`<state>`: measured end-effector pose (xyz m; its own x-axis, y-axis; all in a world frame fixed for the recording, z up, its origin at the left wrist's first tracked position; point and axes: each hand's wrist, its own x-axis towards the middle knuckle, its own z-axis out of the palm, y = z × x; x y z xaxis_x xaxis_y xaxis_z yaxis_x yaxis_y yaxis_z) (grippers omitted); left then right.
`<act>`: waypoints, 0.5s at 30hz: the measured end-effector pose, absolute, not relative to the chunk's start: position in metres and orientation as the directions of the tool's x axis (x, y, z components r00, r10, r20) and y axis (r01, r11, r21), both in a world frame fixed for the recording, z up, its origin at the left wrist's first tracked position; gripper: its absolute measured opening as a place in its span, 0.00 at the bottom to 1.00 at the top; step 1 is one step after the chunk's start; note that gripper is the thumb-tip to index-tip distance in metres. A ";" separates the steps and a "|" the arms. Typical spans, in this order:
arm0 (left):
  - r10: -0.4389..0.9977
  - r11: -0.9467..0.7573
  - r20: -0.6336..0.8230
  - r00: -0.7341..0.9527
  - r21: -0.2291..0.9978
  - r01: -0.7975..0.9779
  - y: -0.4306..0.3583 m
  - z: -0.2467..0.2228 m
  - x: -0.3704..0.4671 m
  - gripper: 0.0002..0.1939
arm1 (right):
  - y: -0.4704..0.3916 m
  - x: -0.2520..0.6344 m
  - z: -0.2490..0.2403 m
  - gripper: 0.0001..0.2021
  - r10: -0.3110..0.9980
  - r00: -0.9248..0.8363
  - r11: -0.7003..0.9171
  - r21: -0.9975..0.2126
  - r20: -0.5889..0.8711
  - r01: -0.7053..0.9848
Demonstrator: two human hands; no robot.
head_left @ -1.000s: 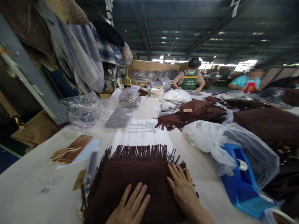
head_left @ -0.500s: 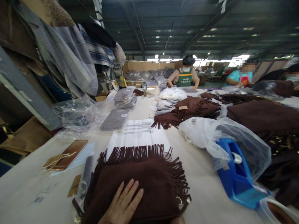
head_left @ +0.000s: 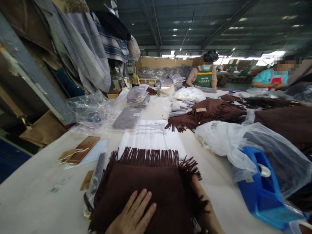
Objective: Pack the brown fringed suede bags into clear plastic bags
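Observation:
A dark brown fringed bag (head_left: 156,185) lies flat at the front of the table, fringe along its far and right edges. My left hand (head_left: 135,211) rests palm down on it, fingers stretched out and slightly apart. At the bag's right side is my right hand (head_left: 203,201), turned on edge with a finger extended among the fringe strands; its other fingers are hidden. Beyond the fringe lies a white sheet with grey stripes (head_left: 151,131). A narrow plastic-wrapped grey item (head_left: 97,174) and a brown card tag (head_left: 87,180) lie by the bag's left edge.
At left, a phone (head_left: 85,149) lies under a corded tag. On the right stands a blue tape dispenser (head_left: 262,191), partly covered by a clear plastic bag (head_left: 282,156). More brown fringed pieces (head_left: 216,110) and grey packets (head_left: 128,117) lie farther back. Two people (head_left: 203,76) work beyond.
My right hand has come up from the bottom edge to the bag's right side, amid the fringe. My left hand stays flat on the bag. The view has turned slightly left.

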<state>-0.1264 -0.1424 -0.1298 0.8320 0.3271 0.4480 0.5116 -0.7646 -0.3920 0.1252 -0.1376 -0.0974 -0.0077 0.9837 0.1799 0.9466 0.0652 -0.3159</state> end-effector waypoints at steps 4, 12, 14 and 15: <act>0.305 -0.785 0.532 0.790 -0.329 0.525 -0.146 -0.137 -0.119 0.22 | -0.135 0.094 -0.114 0.27 0.950 -0.001 0.101 -0.303 0.313 0.947; 0.211 -0.815 0.713 0.668 -0.249 0.523 -0.135 -0.140 -0.111 0.17 | -0.131 0.055 -0.136 0.29 0.789 -0.218 0.245 0.032 0.575 0.969; 0.211 -0.798 0.703 0.679 -0.277 0.535 -0.134 -0.139 -0.105 0.15 | -0.131 0.067 -0.138 0.25 0.737 -0.286 0.296 0.088 0.613 0.951; 0.209 -0.787 0.698 0.685 -0.295 0.542 -0.134 -0.140 -0.101 0.13 | -0.131 0.076 -0.141 0.23 0.709 -0.332 0.336 0.116 0.623 0.935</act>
